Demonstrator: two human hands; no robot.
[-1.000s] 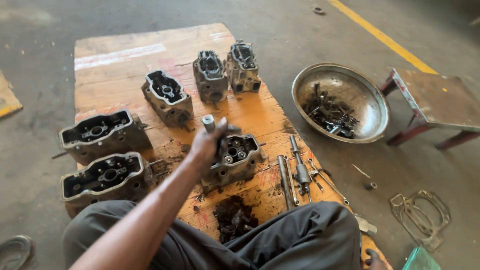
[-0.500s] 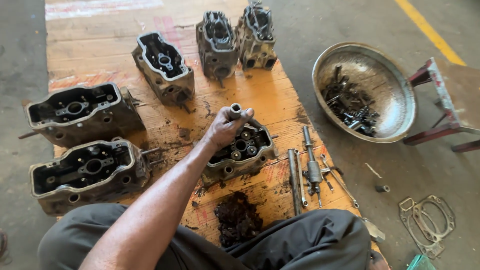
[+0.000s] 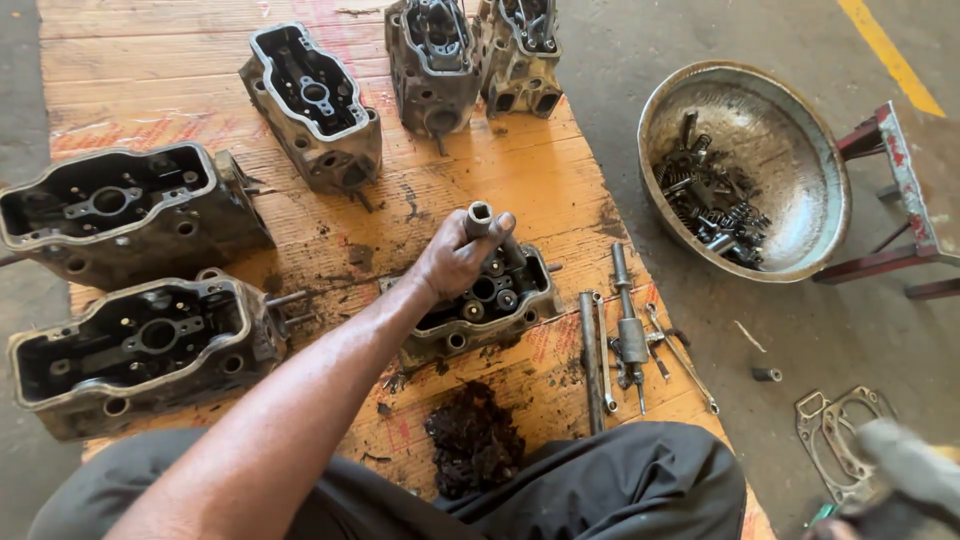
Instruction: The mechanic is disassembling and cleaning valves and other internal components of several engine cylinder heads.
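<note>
Since half a second ago, the left hand (image 3: pixel 455 258) keeps its fist around the socket tool (image 3: pixel 480 218), upright over the cylinder head (image 3: pixel 478 305). Its grip looks settled; the right hand is unseen.

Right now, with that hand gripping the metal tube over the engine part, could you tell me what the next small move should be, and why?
Probably press the tube straight down and turn it. The left hand grips it upright, its lower end set into the cylinder head on the wooden board. Its exact seat is hidden by the fingers.
</note>
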